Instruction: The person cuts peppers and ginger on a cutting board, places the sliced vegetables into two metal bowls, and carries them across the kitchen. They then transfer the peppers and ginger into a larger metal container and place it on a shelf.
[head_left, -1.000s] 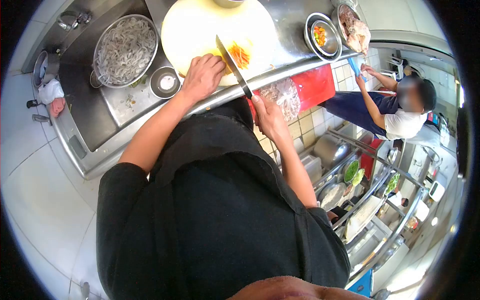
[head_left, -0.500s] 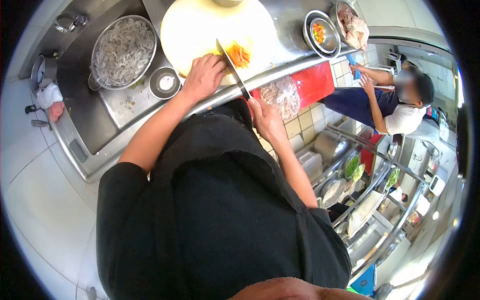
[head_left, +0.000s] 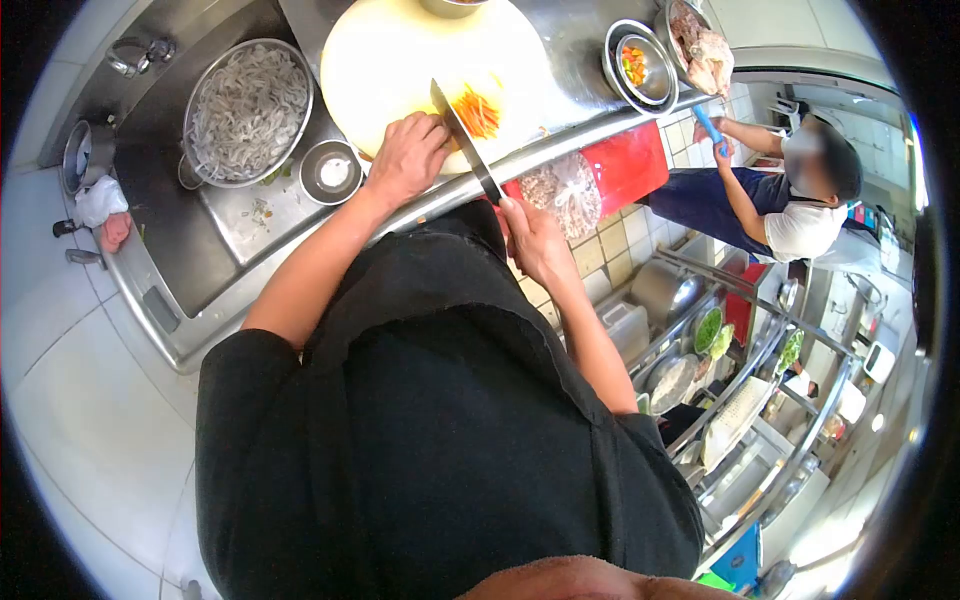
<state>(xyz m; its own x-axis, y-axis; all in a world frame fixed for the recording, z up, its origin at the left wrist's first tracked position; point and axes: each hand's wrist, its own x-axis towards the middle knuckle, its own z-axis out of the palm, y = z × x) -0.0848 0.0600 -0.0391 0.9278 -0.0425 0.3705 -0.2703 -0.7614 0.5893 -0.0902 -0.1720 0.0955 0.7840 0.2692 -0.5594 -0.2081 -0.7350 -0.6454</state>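
A knife (head_left: 464,135) lies with its blade across the round pale cutting board (head_left: 385,60), its tip pointing away from me. My right hand (head_left: 537,240) is closed around its handle, near the counter's front edge. To the left of the blade, my left hand (head_left: 408,158) rests on the board with curled fingers close to the steel. Whatever sits under those fingers is hidden. Thin orange strips, which look like carrot (head_left: 477,112), are heaped just right of the blade.
Left in the sink stand a large colander of pale, translucent strips (head_left: 250,110) and a small metal bowl (head_left: 331,172). Nested bowls with diced vegetables (head_left: 634,66) and a bowl of raw meat (head_left: 705,60) sit at the right. A co-worker (head_left: 760,200) holds something blue beyond a red crate (head_left: 625,165).
My hands and the knife stay nearly in place. The co-worker's hands have shifted, and the blue thing is now held more upright. The view has tilted slightly.
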